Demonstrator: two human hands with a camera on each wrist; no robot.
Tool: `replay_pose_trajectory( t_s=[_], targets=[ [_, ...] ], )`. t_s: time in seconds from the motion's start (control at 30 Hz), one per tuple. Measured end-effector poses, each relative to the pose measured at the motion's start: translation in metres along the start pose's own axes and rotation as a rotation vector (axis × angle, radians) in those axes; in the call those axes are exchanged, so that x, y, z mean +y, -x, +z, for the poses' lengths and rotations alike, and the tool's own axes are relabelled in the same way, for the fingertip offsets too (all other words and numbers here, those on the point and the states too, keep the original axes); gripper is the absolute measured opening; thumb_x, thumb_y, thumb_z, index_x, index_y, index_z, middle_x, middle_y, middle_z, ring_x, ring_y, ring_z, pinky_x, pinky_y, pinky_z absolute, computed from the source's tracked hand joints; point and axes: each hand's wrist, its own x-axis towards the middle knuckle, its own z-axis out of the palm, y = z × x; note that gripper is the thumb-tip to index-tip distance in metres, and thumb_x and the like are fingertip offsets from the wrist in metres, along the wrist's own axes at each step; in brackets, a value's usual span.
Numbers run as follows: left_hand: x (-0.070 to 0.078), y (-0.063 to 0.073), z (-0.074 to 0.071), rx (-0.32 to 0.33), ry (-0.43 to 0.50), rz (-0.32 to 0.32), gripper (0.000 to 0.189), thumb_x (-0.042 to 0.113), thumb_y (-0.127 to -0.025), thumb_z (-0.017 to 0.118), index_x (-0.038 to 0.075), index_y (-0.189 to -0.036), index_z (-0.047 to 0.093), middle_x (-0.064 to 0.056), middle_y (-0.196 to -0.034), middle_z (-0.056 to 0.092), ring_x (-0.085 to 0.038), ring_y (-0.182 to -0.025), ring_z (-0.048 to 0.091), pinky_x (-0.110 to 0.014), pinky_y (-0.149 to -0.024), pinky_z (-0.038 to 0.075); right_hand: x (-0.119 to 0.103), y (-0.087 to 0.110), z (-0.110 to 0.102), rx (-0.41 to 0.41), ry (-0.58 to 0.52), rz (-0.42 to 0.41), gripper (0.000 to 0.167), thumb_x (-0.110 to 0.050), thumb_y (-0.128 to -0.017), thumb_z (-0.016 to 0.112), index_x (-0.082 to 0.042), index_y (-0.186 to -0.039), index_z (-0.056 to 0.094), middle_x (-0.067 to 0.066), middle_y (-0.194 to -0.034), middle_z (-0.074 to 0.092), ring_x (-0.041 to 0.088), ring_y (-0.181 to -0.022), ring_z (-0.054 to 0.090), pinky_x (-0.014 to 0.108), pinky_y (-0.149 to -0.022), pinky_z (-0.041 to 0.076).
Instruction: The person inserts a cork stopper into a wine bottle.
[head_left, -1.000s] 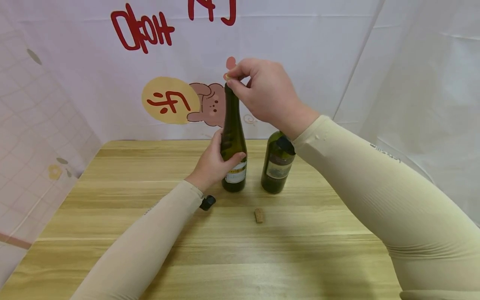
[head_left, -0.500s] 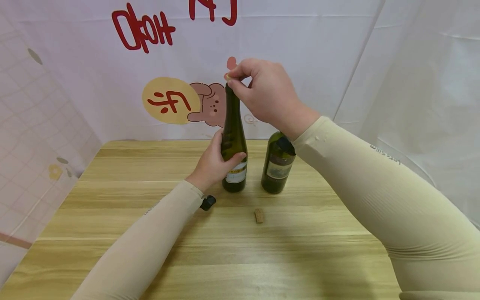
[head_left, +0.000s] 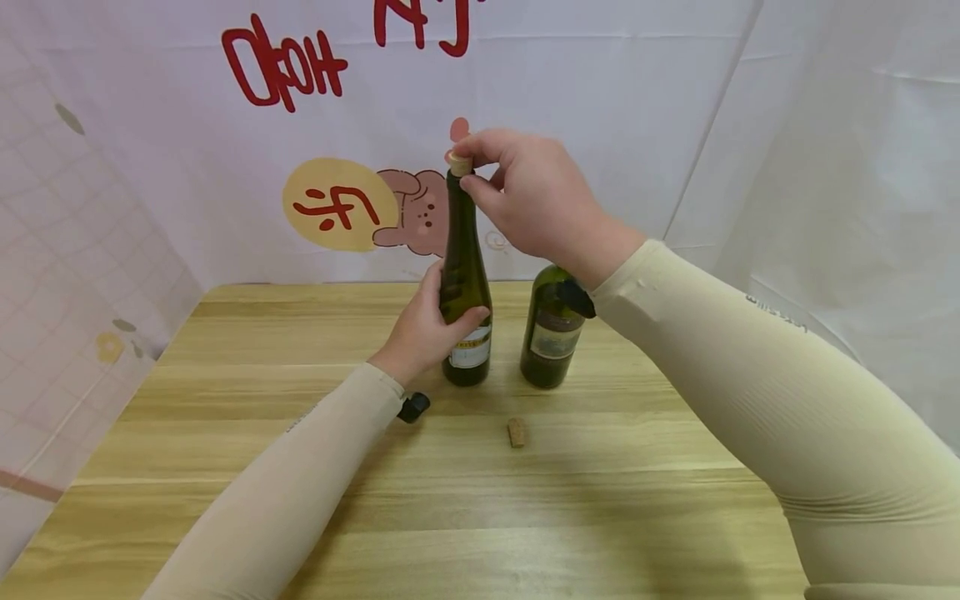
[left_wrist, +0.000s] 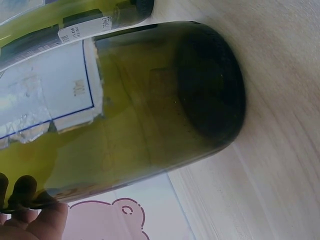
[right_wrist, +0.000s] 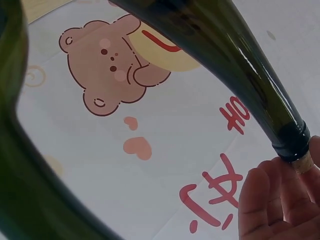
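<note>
A tall green wine bottle [head_left: 463, 267] stands upright on the table. My left hand [head_left: 431, 325] grips it round the body just above the label; in the left wrist view the fingertips [left_wrist: 47, 222] show along its side. At the bottle's mouth, my right hand [head_left: 528, 187] pinches a cork [head_left: 461, 165] between thumb and forefinger. In the right wrist view this cork [right_wrist: 303, 163] sits at the rim, partly covered by the fingers; how deep it goes cannot be seen. A second cork [head_left: 517, 432] lies on the table in front of the bottles.
A second, shorter green wine bottle [head_left: 551, 337] stands just right of the gripped one, its top hidden behind my right wrist. The wooden table [head_left: 420, 500] ends at a white printed cloth [head_left: 600, 75] behind the bottles.
The thumb and forefinger of my right hand have spread a little, so more of the cork shows at the bottle's mouth. My left hand keeps its grip, and the loose cork stays put.
</note>
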Motion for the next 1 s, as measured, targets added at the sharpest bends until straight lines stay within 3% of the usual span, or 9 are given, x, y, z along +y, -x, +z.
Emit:
replay_pose_trajectory(
  t_s=[0.3,0.57,1.0],
  targets=[
    [-0.002,0.000,0.000,-0.008,0.007,-0.003,0.082,0.052,-0.096,0.075,0.028,-0.159,0.029,-0.001,-0.142,0.057,-0.024,-0.129,0.061,-0.053,-0.114,0.048,0.007,0.009,-0.003,0.011,0.035,-0.013,0.040,-0.018,-0.106,0.062,-0.018,-0.146,0.063,0.000,-0.139,0.070,0.016,-0.102,0.072,0.031,-0.074,0.053],
    [-0.002,0.000,-0.002,-0.001,0.001,0.008,0.083,0.053,-0.094,0.076,0.029,-0.159,0.031,-0.001,-0.141,0.057,-0.024,-0.128,0.060,-0.054,-0.113,0.048,0.013,0.018,-0.009,0.032,0.072,-0.013,0.039,-0.021,-0.105,0.064,-0.014,-0.143,0.064,0.006,-0.138,0.070,0.023,-0.111,0.069,0.040,-0.097,0.056],
    [0.004,0.001,-0.003,-0.009,0.004,0.010,0.084,0.050,-0.094,0.077,0.035,-0.161,0.028,0.001,-0.145,0.056,-0.023,-0.129,0.059,-0.055,-0.114,0.047,0.019,0.039,-0.018,0.092,0.052,-0.033,0.034,-0.021,-0.105,0.064,-0.011,-0.137,0.069,0.006,-0.137,0.071,0.026,-0.114,0.066,0.043,-0.093,0.057]
  ],
)
